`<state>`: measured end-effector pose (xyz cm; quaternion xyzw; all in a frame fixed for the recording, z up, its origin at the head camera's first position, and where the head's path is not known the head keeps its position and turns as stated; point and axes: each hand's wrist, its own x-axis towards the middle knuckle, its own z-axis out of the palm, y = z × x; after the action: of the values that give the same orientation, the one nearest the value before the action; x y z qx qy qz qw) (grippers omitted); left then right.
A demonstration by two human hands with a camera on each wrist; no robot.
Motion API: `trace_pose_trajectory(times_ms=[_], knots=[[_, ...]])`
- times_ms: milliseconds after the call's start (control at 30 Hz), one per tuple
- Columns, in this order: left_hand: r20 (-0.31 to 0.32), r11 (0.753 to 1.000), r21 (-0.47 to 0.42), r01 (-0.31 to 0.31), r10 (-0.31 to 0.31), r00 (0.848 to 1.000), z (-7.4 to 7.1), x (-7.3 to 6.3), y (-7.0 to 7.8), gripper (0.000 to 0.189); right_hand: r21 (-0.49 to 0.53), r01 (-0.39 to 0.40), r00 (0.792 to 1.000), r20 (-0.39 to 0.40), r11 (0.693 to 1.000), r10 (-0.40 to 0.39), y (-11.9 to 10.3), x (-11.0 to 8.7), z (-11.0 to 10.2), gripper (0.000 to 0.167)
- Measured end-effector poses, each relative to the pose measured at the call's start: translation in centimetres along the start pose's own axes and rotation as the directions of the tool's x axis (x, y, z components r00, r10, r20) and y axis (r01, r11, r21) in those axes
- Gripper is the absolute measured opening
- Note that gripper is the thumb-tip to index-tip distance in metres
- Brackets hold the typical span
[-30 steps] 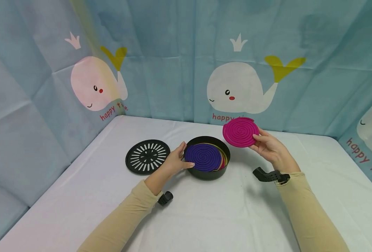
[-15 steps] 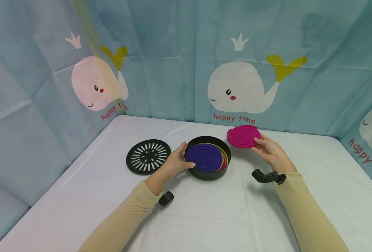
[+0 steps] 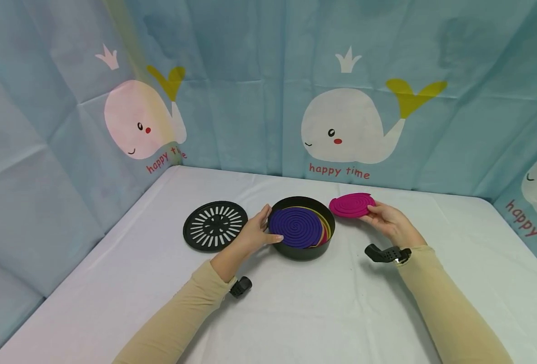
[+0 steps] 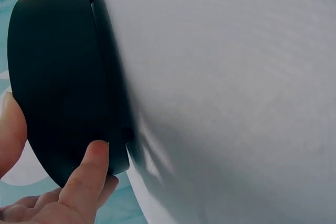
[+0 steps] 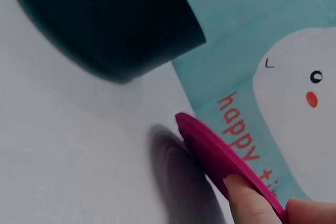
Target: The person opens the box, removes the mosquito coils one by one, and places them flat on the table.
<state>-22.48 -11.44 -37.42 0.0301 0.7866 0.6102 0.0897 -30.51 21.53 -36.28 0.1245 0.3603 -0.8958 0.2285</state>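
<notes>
Bowl [image 3: 301, 253]: one, left hand [image 3: 250, 234] holding; pink coil [image 3: 351, 206]: one, right hand [image 3: 392, 223] pinching.

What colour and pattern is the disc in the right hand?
The disc is magenta with a spiral pattern, best seen in the head view.

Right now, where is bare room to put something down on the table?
Bare table lies between the left sleeve and right sleeve, on the black pan's near side, and left of the slotted disc. Crowded: between disc and pan, where the left hand is, and right of the pan, where the right hand holds the pink mat.
</notes>
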Motion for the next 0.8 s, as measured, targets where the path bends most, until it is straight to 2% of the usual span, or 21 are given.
trace_pose_trajectory(times_ms=[333,467,800], knots=[[-0.001,1.0,0.0,-0.002,0.002,1.0,0.0,-0.2,0.1,0.095,-0.086,-0.047,0.999,0.004,0.995,0.048,-0.6,0.3,-1.1,0.07],[-0.003,1.0,0.001,-0.002,0.002,1.0,0.0,-0.3,0.1,0.094,-0.1,-0.062,0.998,-0.037,0.993,0.059,-0.9,-0.1,-1.3,0.069],[0.005,0.999,-0.034,0.0,0.0,1.0,0.0,-0.2,-0.1,0.095,-0.169,-0.054,0.997,-0.064,0.984,0.044,-1.5,-1.5,-1.8,0.065]])
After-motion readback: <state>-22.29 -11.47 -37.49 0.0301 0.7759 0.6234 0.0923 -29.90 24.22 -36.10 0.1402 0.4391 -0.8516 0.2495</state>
